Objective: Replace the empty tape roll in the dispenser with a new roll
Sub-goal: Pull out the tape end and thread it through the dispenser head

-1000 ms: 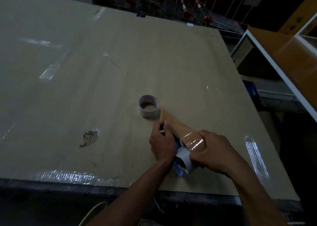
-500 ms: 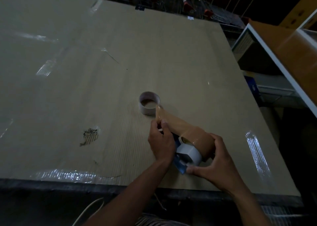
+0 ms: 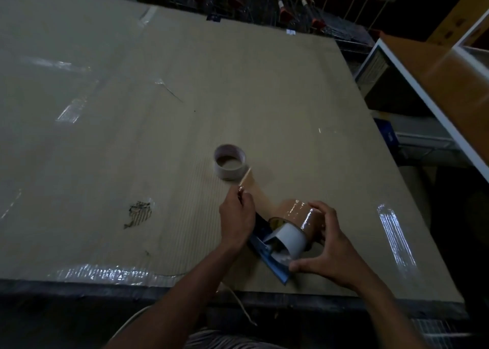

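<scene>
A blue tape dispenser [image 3: 266, 250] lies on the cardboard-covered table [image 3: 158, 110] near its front edge, with a brown tape roll [image 3: 299, 217] mounted on its white hub. My right hand [image 3: 328, 245] cups the roll and the dispenser from the right, thumb at the dispenser's near end. My left hand [image 3: 236, 216] pinches the free end of a pulled-out brown tape strip [image 3: 255, 192] that stretches from the roll away from me. The empty white tape core [image 3: 229, 162] stands on the table just beyond the strip's end.
A torn patch [image 3: 139, 212] marks the cardboard to the left. Shiny tape strips run along the front edge and the right side [image 3: 394, 234]. A white-framed wooden shelf [image 3: 436, 78] stands on the right. Shopping carts [image 3: 291, 9] line the far side.
My right hand has slid off the top of the roll to its right side, which uncovers the roll and white hub. The tape strip has been drawn out longer by my left hand.
</scene>
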The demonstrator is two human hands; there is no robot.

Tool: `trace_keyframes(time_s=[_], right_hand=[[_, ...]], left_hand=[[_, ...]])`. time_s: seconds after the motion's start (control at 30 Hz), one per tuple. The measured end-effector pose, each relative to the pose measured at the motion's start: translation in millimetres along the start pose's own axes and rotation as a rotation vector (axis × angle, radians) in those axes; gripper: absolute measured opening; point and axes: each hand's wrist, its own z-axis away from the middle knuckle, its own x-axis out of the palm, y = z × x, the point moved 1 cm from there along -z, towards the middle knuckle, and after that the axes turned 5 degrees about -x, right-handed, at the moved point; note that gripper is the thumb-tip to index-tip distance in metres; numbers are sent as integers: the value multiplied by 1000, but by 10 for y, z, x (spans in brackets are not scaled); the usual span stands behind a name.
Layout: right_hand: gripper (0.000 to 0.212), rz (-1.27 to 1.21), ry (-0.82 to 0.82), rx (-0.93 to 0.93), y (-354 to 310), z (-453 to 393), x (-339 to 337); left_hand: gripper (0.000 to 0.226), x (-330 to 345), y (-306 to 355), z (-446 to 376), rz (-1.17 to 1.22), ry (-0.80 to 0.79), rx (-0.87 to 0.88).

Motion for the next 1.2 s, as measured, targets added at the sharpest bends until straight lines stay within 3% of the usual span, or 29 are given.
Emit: trace_keyframes(time_s=[0.17, 0.27, 0.5, 0.67, 0.77, 0.87, 0.97, 1.1, 1.2], right_hand=[[88, 136, 163, -69, -32, 87, 189], [86, 236, 182, -90, -55, 102, 167], [88, 327, 137, -87, -84, 94, 74], [92, 331, 153, -26, -122, 24, 120], [75, 348, 163, -52, -122, 37, 134], [70, 301, 137, -101, -113, 62, 77], [71, 239, 163, -95, -12, 88, 4], [71, -59, 182, 2, 147, 177, -77], [71, -132, 222, -30, 206, 241, -40]], left_hand=[[20, -15, -51, 35, 0, 10, 5], [19, -19, -26, -38, 29, -3, 10], [12, -136, 49, -298, 278, -465, -39], [14, -173, 137, -363, 296, -618, -49], [15, -189, 151, -383, 270, -640, -30], [5, -197, 133, -385, 264, -658, -49], [11, -181, 128, -358, 283, -677, -61], [13, -182, 216, -284, 335, -734, -49], [15, -166, 323, -207, 355, -791, -12]])
